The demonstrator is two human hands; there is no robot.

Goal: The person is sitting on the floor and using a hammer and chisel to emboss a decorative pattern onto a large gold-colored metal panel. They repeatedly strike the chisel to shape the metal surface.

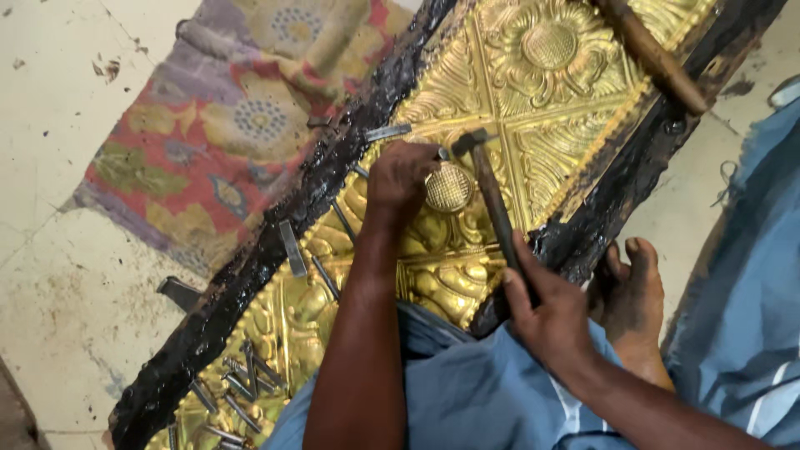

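One hammer (492, 196), one embossed brass sheet (533, 92), one patterned cloth (225, 117), two hands, one bare foot (633, 300).

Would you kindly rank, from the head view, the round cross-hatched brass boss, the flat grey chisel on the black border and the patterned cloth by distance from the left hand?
From the left hand:
1. Round cross-hatched brass boss, right beside the fingers.
2. Flat grey chisel, lower left on the black border.
3. Patterned cloth, farther left on the floor.
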